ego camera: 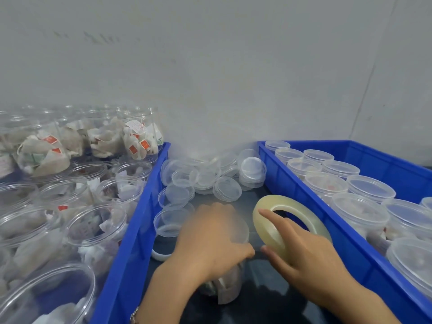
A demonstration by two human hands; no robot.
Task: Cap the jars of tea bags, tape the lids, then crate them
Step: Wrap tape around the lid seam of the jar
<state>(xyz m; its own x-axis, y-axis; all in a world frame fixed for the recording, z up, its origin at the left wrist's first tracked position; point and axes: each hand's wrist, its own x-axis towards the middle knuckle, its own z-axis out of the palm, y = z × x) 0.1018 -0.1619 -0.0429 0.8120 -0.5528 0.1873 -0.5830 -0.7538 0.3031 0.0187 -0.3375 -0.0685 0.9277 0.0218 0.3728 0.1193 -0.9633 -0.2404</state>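
The left hand (pixel 211 239) is cupped over the lid of a jar (pixel 224 286) of tea bags standing between 2 blue crates, fingers curled round its rim. The right hand (pixel 304 251) grasps a roll of clear tape (pixel 268 228) just beside it. Loose lids (pixel 205 176) lie heaped behind; capped jars (pixel 360 206) fill the right crate (pixel 301 190).

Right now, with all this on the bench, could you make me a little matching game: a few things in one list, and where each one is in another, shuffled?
Things:
1. tape roll
2. loose lids
3. capped jars
4. open jars of tea bags

Places:
a. in the left blue crate
b. in the right hand
c. piled between the two crates
d. in the right blue crate

Pairs: 1-b, 2-c, 3-d, 4-a
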